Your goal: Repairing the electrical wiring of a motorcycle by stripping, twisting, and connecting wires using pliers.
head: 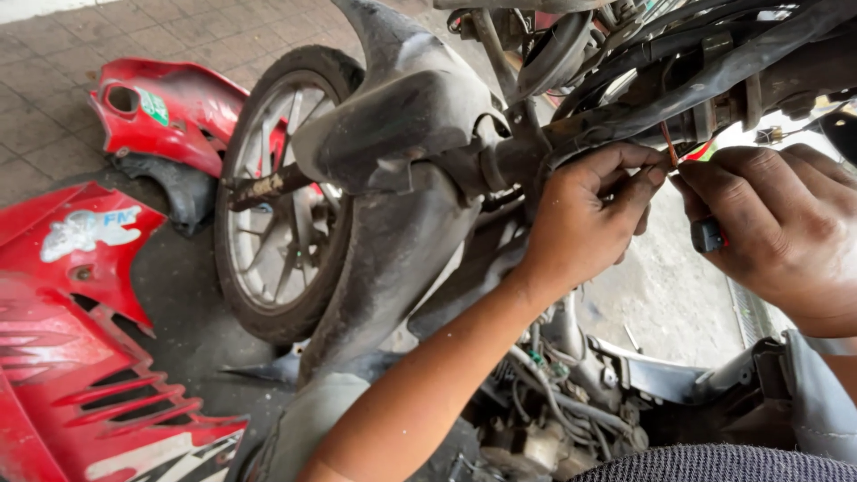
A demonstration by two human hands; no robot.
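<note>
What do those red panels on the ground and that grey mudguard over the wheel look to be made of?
Red panels: likely moulded plastic, glossy where clean, with thin edges, cut vents and stickers. Grey mudguard: probably plastic too, matt and dusty, smoothly curved. The wheel has a black rubber tyre and metal-looking spokes.

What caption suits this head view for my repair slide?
Both hands, left hand and right hand, pinch a thin wire on a stripped motorcycle.

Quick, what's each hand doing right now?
Left hand: pinching a thin red wire.
Right hand: closed on a small dark-handled tool.
</note>
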